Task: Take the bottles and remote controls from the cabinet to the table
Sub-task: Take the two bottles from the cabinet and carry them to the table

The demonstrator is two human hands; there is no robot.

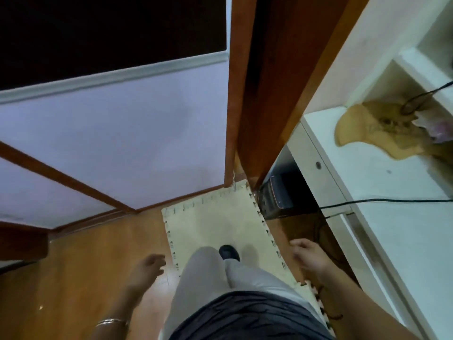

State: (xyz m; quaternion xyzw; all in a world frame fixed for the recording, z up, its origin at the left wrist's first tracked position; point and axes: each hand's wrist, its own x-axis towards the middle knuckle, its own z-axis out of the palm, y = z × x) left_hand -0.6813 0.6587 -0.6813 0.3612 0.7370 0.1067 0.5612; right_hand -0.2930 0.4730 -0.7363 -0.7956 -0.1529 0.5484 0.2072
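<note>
Cabinet (382,217) beside right hand (309,254); grip empty.

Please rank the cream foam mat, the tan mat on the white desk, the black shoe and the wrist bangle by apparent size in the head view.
1. Cream foam mat
2. Tan mat
3. Black shoe and bangle: alike, unranked.

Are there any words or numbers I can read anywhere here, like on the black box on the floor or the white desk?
None can be read.
Black box on the floor: its front is too blurred to show any letters.
White desk: no writing shows.
Pale floor mat: only edge notches, no words.
</note>
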